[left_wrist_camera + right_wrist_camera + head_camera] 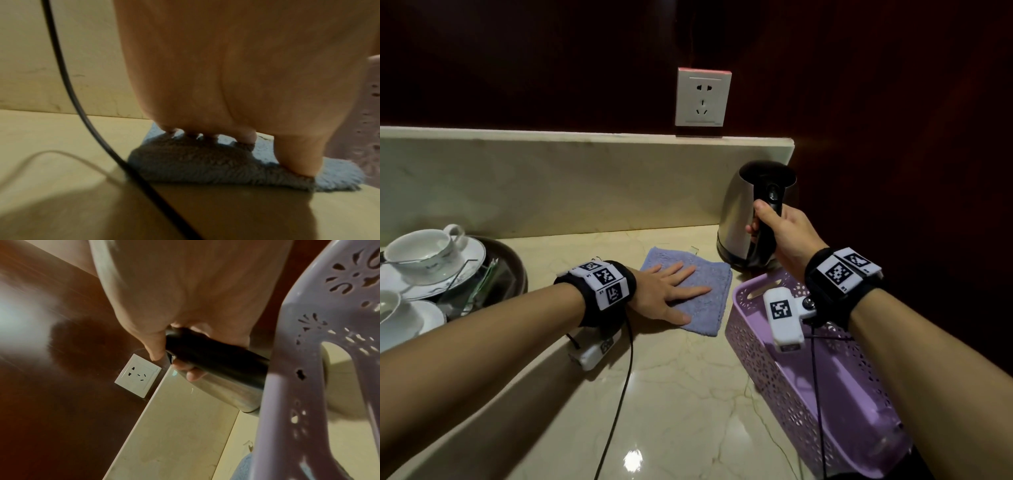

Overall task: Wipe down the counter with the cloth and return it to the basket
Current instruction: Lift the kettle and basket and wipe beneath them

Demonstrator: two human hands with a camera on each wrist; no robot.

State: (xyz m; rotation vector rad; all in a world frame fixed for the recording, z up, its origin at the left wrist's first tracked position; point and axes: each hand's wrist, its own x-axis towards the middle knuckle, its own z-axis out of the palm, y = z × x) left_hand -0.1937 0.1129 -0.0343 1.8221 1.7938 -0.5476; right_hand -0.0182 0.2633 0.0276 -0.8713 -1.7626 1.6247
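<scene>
A folded blue cloth (pixel 705 301) lies on the marble counter (pixel 671 394), left of the purple perforated basket (pixel 808 394). My left hand (pixel 671 291) presses flat on the cloth with straight, spread fingers; in the left wrist view the cloth (pixel 195 162) shows under the palm (pixel 226 81). My right hand (pixel 780 229) grips the black handle of a steel kettle (pixel 736 216) behind the basket. The right wrist view shows the fingers (pixel 185 369) curled round that kettle's handle (pixel 216 353), with the basket's rim (pixel 298 369) close in front.
At the left, a dark round tray (pixel 513 270) holds white cups and saucers (pixel 424 253). A marble backsplash (pixel 551 178) runs behind, with a wall socket (pixel 703 97) above it. Black cables (pixel 619 394) trail from my wrists across the counter.
</scene>
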